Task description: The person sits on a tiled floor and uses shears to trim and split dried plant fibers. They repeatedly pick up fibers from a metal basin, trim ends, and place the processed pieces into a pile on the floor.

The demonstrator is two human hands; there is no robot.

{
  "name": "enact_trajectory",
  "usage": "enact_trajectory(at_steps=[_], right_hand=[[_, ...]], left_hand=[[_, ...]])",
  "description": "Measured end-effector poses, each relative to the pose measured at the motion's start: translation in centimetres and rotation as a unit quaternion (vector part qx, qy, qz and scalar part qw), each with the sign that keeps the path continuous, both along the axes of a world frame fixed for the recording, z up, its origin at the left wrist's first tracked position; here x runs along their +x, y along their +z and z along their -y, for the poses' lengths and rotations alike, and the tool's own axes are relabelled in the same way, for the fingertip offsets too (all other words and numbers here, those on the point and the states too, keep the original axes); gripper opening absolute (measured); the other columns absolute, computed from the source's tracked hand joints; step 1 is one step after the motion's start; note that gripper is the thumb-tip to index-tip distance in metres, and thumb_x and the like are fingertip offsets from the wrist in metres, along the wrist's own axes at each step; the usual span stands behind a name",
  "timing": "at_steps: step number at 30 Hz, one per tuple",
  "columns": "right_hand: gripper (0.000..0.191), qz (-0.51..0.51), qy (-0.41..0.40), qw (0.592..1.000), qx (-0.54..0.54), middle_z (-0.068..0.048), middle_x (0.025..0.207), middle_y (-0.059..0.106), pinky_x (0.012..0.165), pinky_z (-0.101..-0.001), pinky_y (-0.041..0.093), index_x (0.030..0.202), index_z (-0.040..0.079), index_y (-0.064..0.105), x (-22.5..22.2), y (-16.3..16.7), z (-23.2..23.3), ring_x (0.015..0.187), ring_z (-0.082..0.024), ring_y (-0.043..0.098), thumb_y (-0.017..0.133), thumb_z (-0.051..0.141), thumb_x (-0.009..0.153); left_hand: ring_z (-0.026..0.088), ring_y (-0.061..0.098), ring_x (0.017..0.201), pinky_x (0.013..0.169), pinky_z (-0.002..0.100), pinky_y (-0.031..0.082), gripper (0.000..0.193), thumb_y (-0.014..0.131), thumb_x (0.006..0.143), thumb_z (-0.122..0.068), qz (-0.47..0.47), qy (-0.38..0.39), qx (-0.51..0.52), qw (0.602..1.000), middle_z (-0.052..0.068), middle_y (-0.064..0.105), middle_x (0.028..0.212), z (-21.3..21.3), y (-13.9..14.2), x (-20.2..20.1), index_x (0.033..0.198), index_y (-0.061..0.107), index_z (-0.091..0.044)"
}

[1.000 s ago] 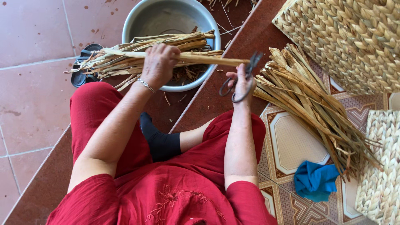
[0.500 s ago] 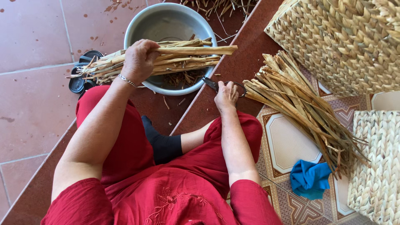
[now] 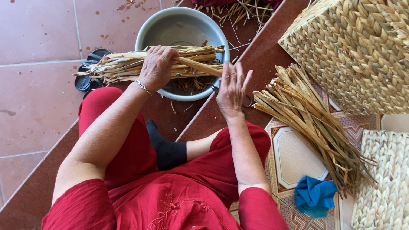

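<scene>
woven basket [image 3: 358, 51], loose stalks [image 3: 311, 123] and blue cloth [image 3: 314, 195] lie right; left hand [image 3: 156, 67] grips dry straw bundle [image 3: 162, 64] over metal basin [image 3: 149, 32]; right hand [image 3: 232, 89] spread open, perhaps above scissors [image 3: 248, 101].

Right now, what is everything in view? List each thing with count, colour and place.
metal basin: one, grey, top centre on the floor
bundle of dried stalks: one, straw-coloured, across the basin, gripped by the left hand
loose stalk pile: one, straw-coloured, on the patterned tiles at right
scissors: one pair, dark, mostly hidden under the right hand
woven baskets: two, tan, top right and lower right
cloth: one, blue, lower right
sandals: dark, count unclear, left of the basin
left hand: closed around the bundle
right hand: fingers spread, over the scissors
</scene>
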State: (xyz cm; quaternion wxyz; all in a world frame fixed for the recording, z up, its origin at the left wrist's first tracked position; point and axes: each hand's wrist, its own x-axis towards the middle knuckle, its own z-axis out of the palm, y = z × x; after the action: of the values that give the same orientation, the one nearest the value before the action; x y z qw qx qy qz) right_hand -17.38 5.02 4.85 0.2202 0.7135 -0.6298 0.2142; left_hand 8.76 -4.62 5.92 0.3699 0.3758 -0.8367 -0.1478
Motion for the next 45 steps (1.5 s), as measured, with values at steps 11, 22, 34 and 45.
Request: enact_trajectory(at_steps=[11, 22, 34, 45], right_hand=[[0.014, 0.226, 0.151, 0.956, 0.114, -0.012, 0.092, 0.064, 0.076, -0.044, 0.054, 0.114, 0.003, 0.065, 1.7, -4.5, -0.3, 0.086, -0.031, 0.066, 0.06, 0.007, 0.101], [0.017, 0.256, 0.124, 0.95, 0.133, -0.012, 0.095, 0.076, 0.065, -0.0381, 0.059, 0.115, 0.006, 0.069, 0.0, -2.7, 0.0, 0.077, -0.026, 0.073, 0.056, 0.009, 0.105], [0.026, 0.684, 0.21, 0.579, 0.39, -0.005, 0.093, 0.073, 0.081, -0.0279, 0.056, 0.12, 0.001, 0.071, -1.4, -2.3, -1.5, 0.085, -0.012, 0.068, 0.059, 0.022, 0.111], [0.025, 0.657, 0.172, 0.582, 0.447, -0.003, 0.082, 0.067, 0.062, -0.0232, 0.043, 0.122, 0.003, 0.075, -0.3, -1.7, -1.7, 0.069, -0.008, 0.055, 0.06, 0.019, 0.111]], left_hand=[[0.03, 0.058, 0.101, 0.086, 0.044, 0.048, 0.024, 0.061, 0.095, 0.001, 0.123, 0.02, -0.082, 0.989, 0.011, 0.063, 0.104, 1.8, -0.5, 1.9, 0.116, 0.066, -0.009], [0.021, 0.063, 0.086, 0.077, 0.035, 0.052, 0.022, 0.071, 0.099, -0.031, -0.044, -0.104, 0.432, 0.895, 0.011, 0.07, 0.087, 0.3, 0.7, 1.9, 0.102, 0.073, -0.01], [0.029, 0.062, 0.115, 0.115, 0.057, 0.034, 0.038, 0.065, 0.09, -0.006, 0.16, -0.09, -0.114, 0.976, 0.01, 0.066, 0.113, -2.1, 3.0, -0.1, 0.127, 0.058, -0.011], [0.031, 0.057, 0.115, 0.103, 0.045, 0.047, 0.043, 0.069, 0.088, -0.006, 0.135, -0.138, -0.112, 0.975, 0.013, 0.063, 0.12, -2.1, 1.8, 0.4, 0.131, 0.062, -0.006]])
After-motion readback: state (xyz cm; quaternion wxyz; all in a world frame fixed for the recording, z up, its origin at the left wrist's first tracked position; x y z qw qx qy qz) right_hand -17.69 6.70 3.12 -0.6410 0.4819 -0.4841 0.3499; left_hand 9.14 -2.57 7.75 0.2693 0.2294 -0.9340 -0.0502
